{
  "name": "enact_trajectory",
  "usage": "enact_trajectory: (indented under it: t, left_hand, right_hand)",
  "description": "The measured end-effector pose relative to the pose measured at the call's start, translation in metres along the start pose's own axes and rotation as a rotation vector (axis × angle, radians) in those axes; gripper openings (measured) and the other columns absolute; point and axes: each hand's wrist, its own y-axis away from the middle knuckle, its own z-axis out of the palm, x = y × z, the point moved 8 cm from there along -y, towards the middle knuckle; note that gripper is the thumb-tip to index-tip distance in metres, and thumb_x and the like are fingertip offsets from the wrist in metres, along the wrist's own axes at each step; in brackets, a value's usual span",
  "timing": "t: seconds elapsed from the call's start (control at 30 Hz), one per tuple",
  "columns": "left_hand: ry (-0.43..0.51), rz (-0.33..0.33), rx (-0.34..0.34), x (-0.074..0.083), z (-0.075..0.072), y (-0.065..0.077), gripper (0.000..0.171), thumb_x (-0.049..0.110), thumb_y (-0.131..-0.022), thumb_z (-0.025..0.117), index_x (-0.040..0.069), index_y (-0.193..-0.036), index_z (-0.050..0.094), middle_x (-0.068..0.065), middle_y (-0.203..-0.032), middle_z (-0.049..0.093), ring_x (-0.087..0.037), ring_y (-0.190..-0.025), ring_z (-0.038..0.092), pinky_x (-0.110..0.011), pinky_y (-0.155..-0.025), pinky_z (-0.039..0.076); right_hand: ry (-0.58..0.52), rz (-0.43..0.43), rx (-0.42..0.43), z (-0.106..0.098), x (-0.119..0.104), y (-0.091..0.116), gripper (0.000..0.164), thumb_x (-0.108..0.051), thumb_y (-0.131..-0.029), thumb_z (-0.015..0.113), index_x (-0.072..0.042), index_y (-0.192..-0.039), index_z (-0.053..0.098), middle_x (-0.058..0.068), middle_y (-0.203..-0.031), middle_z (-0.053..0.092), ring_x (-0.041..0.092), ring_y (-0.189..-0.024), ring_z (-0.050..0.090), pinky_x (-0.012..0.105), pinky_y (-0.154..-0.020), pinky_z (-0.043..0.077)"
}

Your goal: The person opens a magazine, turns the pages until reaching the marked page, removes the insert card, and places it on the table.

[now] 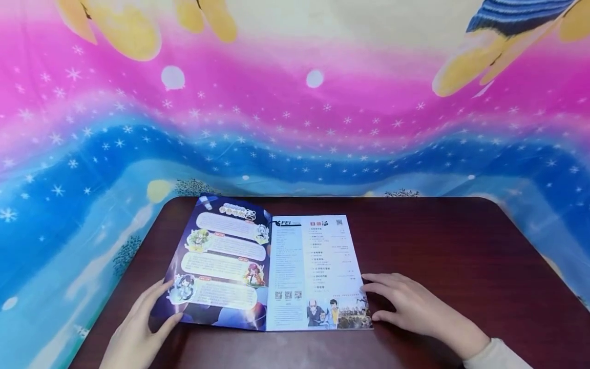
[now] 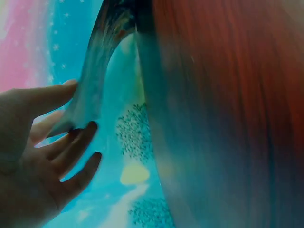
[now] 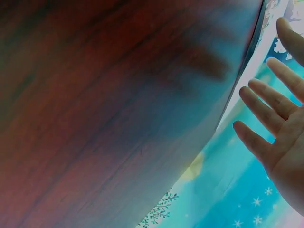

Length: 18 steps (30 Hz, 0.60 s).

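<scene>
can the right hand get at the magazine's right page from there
Probably yes: the right hand is right by the outer edge of the right page, fingers pointing toward it, and nothing visible stands between. The left hand is at the left page, out of the way.

Has a dark reddish-brown, wood-grained table with rounded corners (image 1: 438, 246); behind and beside that table, has a pink-and-blue, snowflake-printed cloth backdrop (image 1: 276, 123).

Left hand (image 1: 133, 328) at lower left, thumb (image 1: 168, 326) and fingers (image 1: 154, 293) in light pinch, outer fingers apart! Right hand (image 1: 410, 305) opposite, back uppermost, fingers spread and pointing inward, thumb well apart, wrist (image 1: 467, 338) slanting to lower right.
</scene>
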Motion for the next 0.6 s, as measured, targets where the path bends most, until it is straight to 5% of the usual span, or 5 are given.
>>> enact_trajectory:
  t: [0.17,0.27,0.6]
  left_hand:
    - [-0.077,-0.059,-0.216,-0.019,0.015,-0.002,0.062,0.035,-0.088,0.076,0.009,-0.139,0.054,-0.025,-0.142,0.047,-0.049,-0.121,0.051,-0.063,-0.078,0.05]
    - [-0.095,-0.065,-0.287,-0.027,0.02,-0.004,0.06,0.037,-0.088,0.075,0.009,-0.138,0.056,-0.026,-0.14,0.049,-0.049,-0.122,0.051,-0.064,-0.08,0.05]
    - [-0.121,0.008,-0.343,-0.037,0.026,-0.013,0.059,0.036,-0.084,0.078,0.012,-0.134,0.06,-0.018,-0.13,0.058,-0.042,-0.117,0.057,-0.059,-0.082,0.051]
  right_hand:
    - [-0.027,-0.009,-0.014,0.003,0.005,-0.003,0.058,-0.043,-0.079,0.082,-0.021,-0.13,0.065,0.002,-0.143,0.054,0.026,-0.125,0.055,0.052,-0.099,0.046]
    - [-0.07,-0.019,-0.014,0.006,0.008,-0.007,0.061,-0.045,-0.078,0.082,-0.022,-0.132,0.064,0.002,-0.144,0.053,0.028,-0.129,0.052,0.054,-0.099,0.045]
    - [-0.216,0.023,-0.122,0.014,0.013,-0.016,0.071,-0.043,-0.076,0.084,-0.026,-0.139,0.057,-0.001,-0.153,0.043,0.028,-0.14,0.039,0.056,-0.105,0.04]
